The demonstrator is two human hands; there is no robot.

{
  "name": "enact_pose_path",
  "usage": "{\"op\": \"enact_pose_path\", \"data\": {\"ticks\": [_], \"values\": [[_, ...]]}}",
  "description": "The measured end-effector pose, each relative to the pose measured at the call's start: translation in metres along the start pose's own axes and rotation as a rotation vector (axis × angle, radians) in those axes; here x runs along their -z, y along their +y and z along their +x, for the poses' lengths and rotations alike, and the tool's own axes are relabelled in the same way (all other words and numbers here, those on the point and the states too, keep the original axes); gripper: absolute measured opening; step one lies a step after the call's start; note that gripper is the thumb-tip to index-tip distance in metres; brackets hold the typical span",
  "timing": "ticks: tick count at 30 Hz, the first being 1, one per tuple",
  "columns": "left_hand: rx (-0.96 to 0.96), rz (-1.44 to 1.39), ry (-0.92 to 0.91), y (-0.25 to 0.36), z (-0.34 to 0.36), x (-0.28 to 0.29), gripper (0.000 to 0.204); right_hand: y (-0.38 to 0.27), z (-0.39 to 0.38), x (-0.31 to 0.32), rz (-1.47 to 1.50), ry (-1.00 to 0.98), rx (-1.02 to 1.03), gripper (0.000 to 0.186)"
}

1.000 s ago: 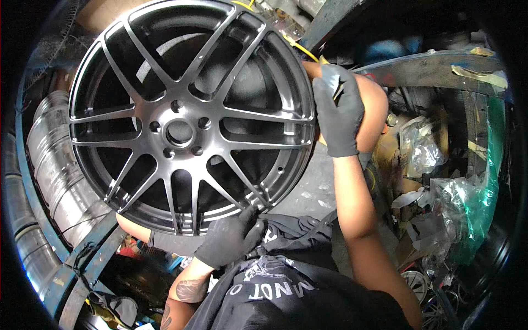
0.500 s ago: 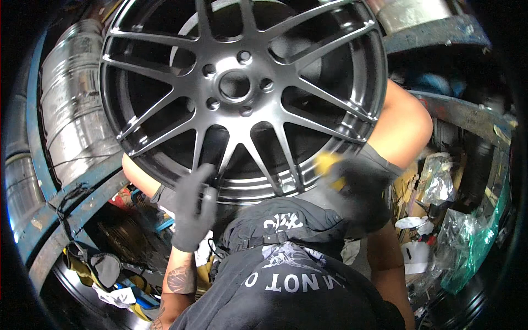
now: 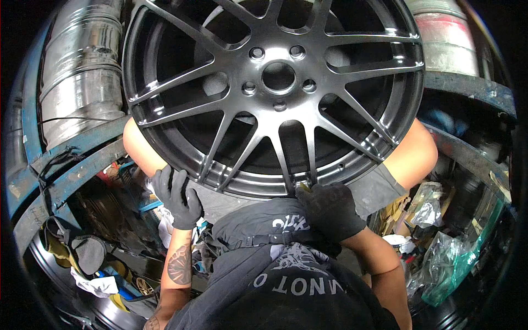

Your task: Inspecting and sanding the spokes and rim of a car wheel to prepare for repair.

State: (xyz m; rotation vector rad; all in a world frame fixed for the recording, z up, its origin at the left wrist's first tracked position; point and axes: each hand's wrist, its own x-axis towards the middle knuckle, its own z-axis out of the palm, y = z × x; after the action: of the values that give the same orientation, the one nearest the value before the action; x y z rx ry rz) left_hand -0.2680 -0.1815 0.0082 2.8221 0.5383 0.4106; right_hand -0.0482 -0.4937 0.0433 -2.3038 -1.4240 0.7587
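Note:
A dark, multi-spoke wheel rim leans across my lap, its glossy face toward me and its round centre hole in the upper middle. My right hand, in a black glove, is closed at the rim's lower edge, by the foot of a spoke. A sliver of something yellow shows at its fingertips; the rest is hidden under the glove, so I cannot tell its kind. My left hand, gloved as well, rests beside the rim's lower left edge with its fingers apart and nothing visible in it.
Blue metal rack beams run along the left, with more at the right. Silver drums stand at the upper left, and another at the upper right. Clear and green plastic wrap and cardboard lie at the lower right.
The wheel rim has shifted right in view and turned a little. My right hand has moved left and in to the rim's lower edge with the yellow thing. My left hand has moved slightly left.

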Motion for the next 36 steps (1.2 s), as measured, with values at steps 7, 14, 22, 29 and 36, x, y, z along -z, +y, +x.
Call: {"op": "enact_pose_path", "data": {"ticks": [7,14,22,29,36], "values": [[0.015,0.014,0.009,-0.001,-0.006,-0.001,0.041,-0.001,0.014,0.018,0.066,-0.361,-0.088,0.030],[0.031,0.006,0.030,-0.001,-0.004,-0.004,0.041,0.005,0.007,0.005,0.038,-0.285,-0.054,0.039],[0.033,-0.017,0.014,-0.002,-0.003,-0.002,0.037,0.005,0.007,0.001,0.063,-0.237,-0.098,0.038],[0.027,-0.007,0.007,-0.004,-0.006,-0.004,0.037,-0.001,0.009,0.010,0.090,-0.238,-0.145,0.036],[0.053,-0.021,0.028,0.000,-0.002,-0.003,0.039,0.002,0.004,0.019,0.069,-0.238,-0.186,0.031]]}}
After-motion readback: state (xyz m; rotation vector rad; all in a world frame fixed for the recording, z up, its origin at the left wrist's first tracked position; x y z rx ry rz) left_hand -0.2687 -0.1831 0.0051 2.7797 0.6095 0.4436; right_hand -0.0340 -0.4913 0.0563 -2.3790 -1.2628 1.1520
